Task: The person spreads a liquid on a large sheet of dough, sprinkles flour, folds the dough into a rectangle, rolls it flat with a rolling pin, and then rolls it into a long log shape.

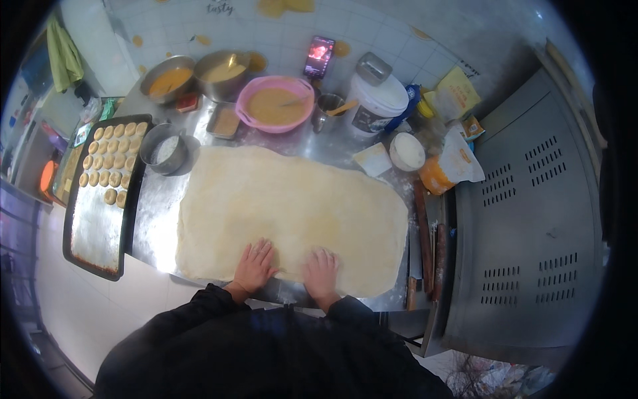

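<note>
A wide sheet of rolled-out dough (294, 199) covers the middle of the stainless steel table (152, 219). Flat on its near edge, left of centre, rests my left hand (255, 264), its fingers pointing away from me and slightly spread. My right hand (320, 274) lies on the same edge a little to the right, looking slightly blurred. Neither hand grips anything that I can see. Between the two hands the dough's edge looks slightly uneven.
At left, a dark baking tray (97, 234) holds several small round dough pieces. Behind the dough stand a metal pot (164, 149), a pink basin (274, 124), steel bowls (219, 75) and a white bucket (377, 102). Rolling pins (422, 234) and a knife (414, 254) lie right, beside a metal cabinet (528, 209).
</note>
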Motion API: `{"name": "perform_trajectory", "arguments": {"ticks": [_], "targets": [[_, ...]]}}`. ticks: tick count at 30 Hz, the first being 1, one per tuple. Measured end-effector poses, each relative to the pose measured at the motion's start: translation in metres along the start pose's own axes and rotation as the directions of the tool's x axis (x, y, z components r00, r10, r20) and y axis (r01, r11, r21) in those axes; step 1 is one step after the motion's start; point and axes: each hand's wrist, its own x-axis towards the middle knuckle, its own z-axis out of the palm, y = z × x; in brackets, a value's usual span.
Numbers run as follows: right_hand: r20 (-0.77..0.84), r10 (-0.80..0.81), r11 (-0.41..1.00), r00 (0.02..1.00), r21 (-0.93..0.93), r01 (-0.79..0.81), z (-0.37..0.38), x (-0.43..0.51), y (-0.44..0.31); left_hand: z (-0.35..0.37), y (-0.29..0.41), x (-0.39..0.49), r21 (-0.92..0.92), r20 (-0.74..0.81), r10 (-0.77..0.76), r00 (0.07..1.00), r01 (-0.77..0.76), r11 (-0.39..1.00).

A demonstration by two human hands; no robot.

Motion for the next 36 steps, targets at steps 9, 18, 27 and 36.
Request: {"name": "perform_trajectory", "arguments": {"ticks": [9,18,27,36], "targets": [[0.204,-0.088,0.996,0.975,0.034,0.083,-0.006,0.006,-0.067,-0.026,-0.047,-0.062,-0.024,0.148,-0.093,0.985,0.097,0.995],[0.245,-0.187,0.978,0.951,0.137,0.157,-0.009,0.021,-0.122,-0.049,-0.068,-0.076,-0.021,0.170,-0.134,0.976,0.139,0.990],[0.188,-0.122,0.984,0.975,0.155,0.093,0.003,0.047,-0.147,-0.060,-0.129,-0.066,0.059,0.054,-0.154,0.987,0.151,0.987],[0.247,-0.144,0.983,0.958,0.148,0.110,-0.003,0.063,-0.173,-0.072,-0.157,-0.074,0.031,0.004,-0.116,0.993,0.115,0.993]]}}
